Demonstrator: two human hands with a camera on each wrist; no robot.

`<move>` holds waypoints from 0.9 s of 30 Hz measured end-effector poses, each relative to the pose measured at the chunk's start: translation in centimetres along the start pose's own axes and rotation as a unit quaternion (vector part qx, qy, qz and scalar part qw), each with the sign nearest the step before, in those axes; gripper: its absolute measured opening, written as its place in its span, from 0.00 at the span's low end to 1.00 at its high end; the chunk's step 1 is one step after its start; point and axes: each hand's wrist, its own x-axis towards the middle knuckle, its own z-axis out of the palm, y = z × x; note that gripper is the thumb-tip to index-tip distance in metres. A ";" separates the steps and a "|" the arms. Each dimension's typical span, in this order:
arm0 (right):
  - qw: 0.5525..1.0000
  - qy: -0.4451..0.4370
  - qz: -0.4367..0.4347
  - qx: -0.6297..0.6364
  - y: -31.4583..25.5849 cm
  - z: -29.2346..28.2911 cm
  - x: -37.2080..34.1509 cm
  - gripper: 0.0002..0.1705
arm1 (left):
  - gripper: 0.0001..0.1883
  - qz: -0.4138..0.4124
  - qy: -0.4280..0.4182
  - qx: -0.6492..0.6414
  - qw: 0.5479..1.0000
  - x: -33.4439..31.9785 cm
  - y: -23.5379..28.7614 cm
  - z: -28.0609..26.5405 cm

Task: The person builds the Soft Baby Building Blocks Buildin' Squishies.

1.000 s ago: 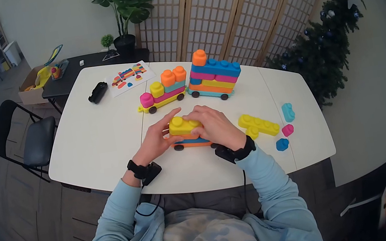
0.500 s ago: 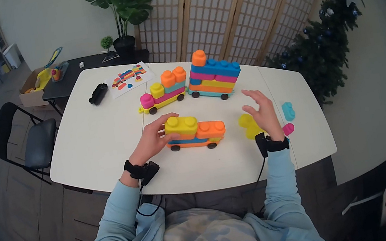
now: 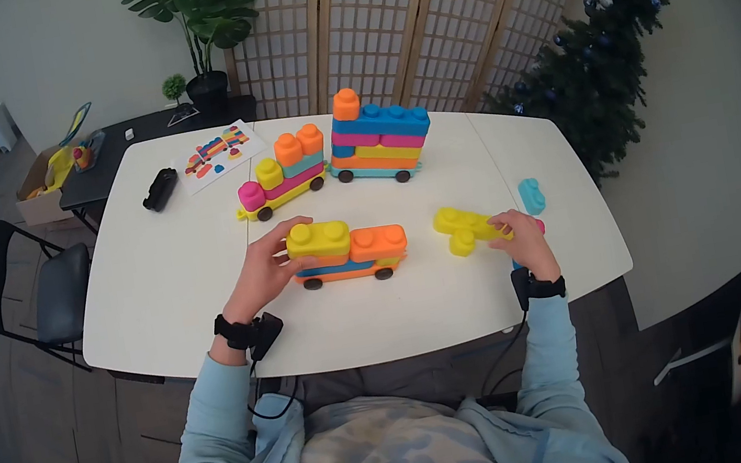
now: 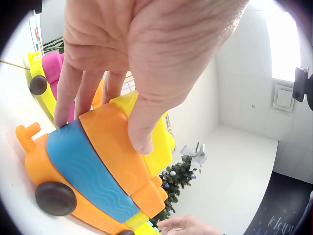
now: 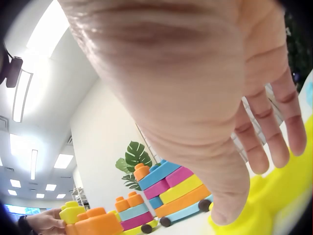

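A toy wagon (image 3: 348, 275) with an orange wheeled base stands on the white table in front of the person, carrying blue and orange blocks. At its left end a two-stud yellow block (image 3: 318, 240) sits on top. My left hand (image 3: 258, 273) holds this end, its thumb (image 4: 141, 132) on the near side and the fingers round the far side. To the right, my right hand (image 3: 528, 245) reaches over the right end of a long yellow block (image 3: 461, 218), fingers extended and apart from the thumb. A smaller yellow block (image 3: 463, 243) lies beside the long one.
Behind stand a low block wagon (image 3: 293, 185) and a taller one (image 3: 383, 154). A picture sheet (image 3: 218, 157) and a black object (image 3: 159, 189) lie at the back left. Past the right hand are a turquoise block (image 3: 532, 196) and a partly hidden magenta block (image 3: 540, 226).
The right hand has left the wagon, swung right and come down over the long yellow block. The left hand keeps its hold on the wagon. The head view has shifted slightly.
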 end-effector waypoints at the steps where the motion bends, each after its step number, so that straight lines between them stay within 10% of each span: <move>1: 1.000 0.000 0.000 0.000 -0.8 0.7 0.0 0.27 | 0.31 0.001 0.000 0.000 1.000 0.0 0.0 0.0; 15: 0.991 -0.009 -0.127 -0.047 -1.8 6.2 1.8 0.26 | 0.31 0.013 -0.001 0.004 1.000 -0.1 -0.4 0.1; 19: 0.997 -0.037 -0.060 0.016 -9.2 2.8 1.8 0.24 | 0.33 0.023 -0.003 0.015 1.000 -0.1 -0.3 0.1; 27: 0.958 -0.048 -0.238 0.154 -18.7 4.2 2.8 0.24 | 0.36 0.023 0.002 0.028 0.999 0.0 -0.2 0.1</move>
